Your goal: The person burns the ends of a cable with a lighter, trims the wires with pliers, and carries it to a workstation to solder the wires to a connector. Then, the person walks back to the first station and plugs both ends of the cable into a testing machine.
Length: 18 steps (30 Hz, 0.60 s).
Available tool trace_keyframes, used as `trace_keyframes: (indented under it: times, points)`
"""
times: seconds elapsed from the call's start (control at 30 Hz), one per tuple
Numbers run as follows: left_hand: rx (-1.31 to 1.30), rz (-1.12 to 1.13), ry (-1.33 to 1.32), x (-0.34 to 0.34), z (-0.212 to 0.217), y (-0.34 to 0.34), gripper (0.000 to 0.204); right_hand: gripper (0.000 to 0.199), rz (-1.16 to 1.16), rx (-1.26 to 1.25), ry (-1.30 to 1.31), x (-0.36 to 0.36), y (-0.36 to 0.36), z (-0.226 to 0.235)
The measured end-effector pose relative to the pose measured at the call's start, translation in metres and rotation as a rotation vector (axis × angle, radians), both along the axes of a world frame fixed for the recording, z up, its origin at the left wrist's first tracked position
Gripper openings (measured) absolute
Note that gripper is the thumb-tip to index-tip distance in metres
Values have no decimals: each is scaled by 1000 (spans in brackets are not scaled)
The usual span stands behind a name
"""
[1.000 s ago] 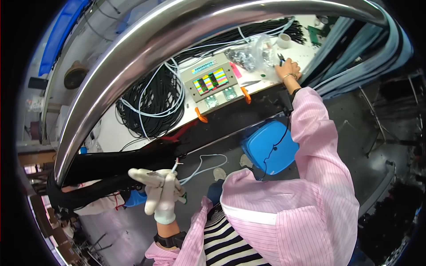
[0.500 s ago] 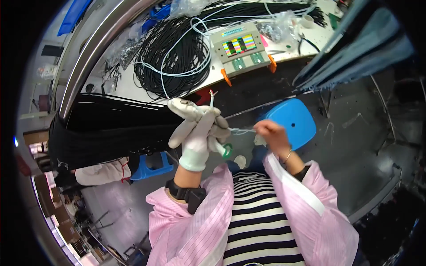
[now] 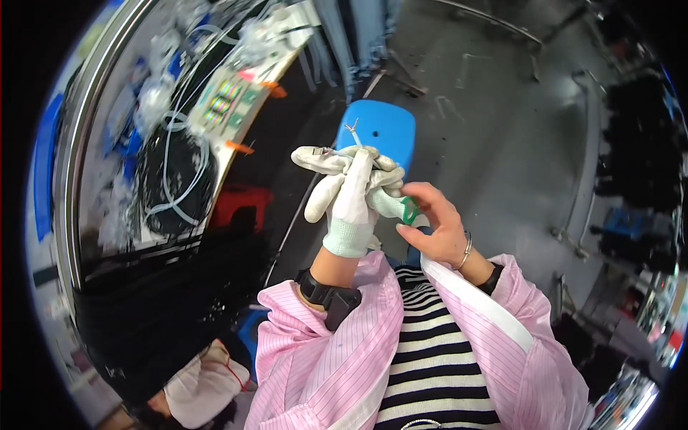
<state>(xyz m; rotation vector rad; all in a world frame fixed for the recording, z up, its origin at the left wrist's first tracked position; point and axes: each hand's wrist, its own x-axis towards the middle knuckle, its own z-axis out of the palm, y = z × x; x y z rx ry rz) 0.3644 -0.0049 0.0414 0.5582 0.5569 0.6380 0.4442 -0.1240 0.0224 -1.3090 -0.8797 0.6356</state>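
While the left hand [image 3: 351, 197], in a white glove, is raised in front of the chest, its fingers curl around a thin wire [image 3: 352, 135] whose end sticks up above the knuckles. The bare right hand [image 3: 430, 226] presses against the gloved one, pinching a small green piece [image 3: 409, 210]. A blue stool [image 3: 380, 132] stands behind both hands.

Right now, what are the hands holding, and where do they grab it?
The gloved left hand pinches a thin pale cable near its tip. The bare right hand grips something small and green; which part cannot be told.
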Motion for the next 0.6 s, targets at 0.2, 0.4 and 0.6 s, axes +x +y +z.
trace_keyframes:
  times: [0.2, 0.4, 0.6]
  points:
    - [134, -254, 35, 134, 7, -77, 14, 9, 117, -6, -35, 123, -139, 11]
    - [249, -584, -140, 313, -1, -189, 20, 7, -254, 349, 362, 246, -314, 21]
    - [350, -1000, -297, 486, 25, -281, 34, 13, -793, 689, 373, 365, -410, 38]
